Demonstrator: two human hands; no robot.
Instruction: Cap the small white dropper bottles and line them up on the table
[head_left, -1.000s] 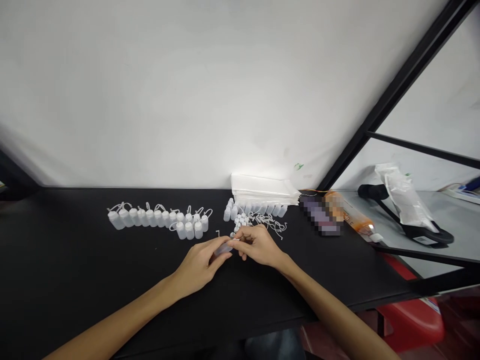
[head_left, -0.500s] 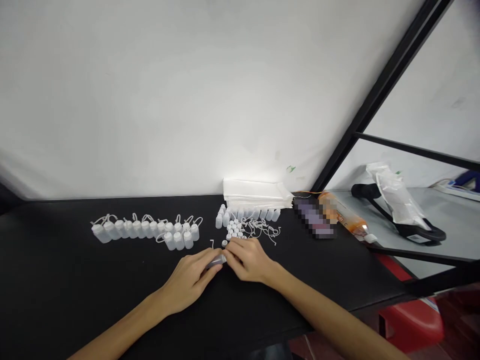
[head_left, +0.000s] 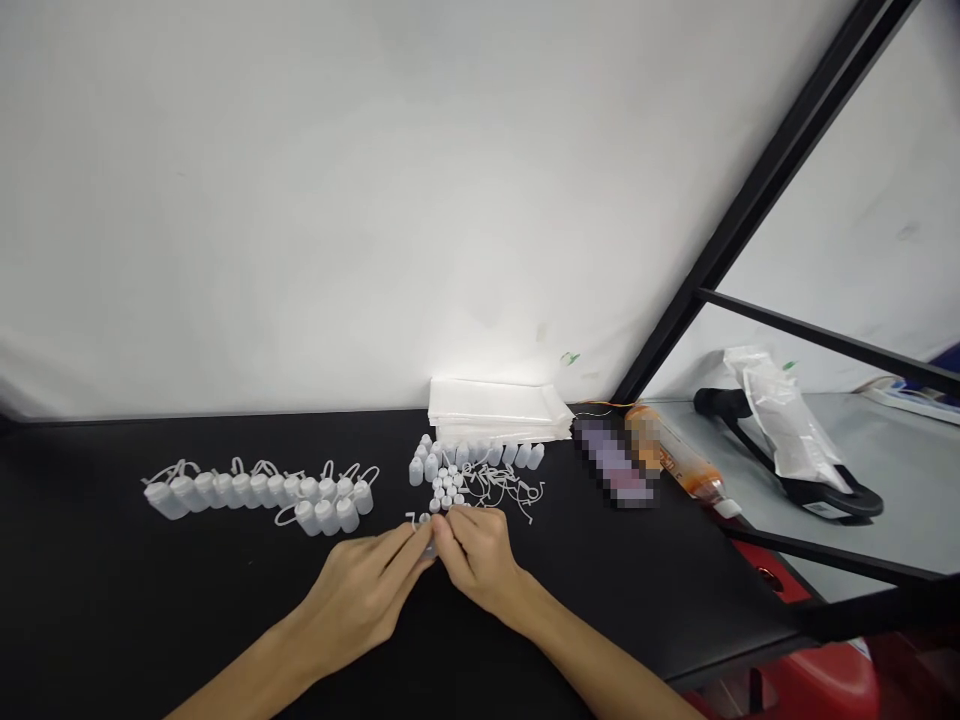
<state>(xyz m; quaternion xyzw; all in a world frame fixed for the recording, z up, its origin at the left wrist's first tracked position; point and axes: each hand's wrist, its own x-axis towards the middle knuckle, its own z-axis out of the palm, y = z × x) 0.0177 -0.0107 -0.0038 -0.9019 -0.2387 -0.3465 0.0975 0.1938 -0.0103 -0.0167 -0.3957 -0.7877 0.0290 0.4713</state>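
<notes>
My left fingers pinch a small, translucent plastic bottle (head_left: 430, 551) over the near middle of the black table (head_left: 112, 600); my right hand (head_left: 484, 560) curls beside it, whether pinching anything I cannot tell. Beyond lie round white plastic caps (head_left: 448, 480), thin white tubes (head_left: 491, 474) right, white-capped frosted bottles (head_left: 241, 489) left, flat white packets (head_left: 491, 404) far.

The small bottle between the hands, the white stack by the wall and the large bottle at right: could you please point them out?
Small bottle (head_left: 430, 550), head view: its exposed body.
White stack (head_left: 491, 403), head view: its top face.
Large bottle (head_left: 681, 460), head view: its side.
</notes>
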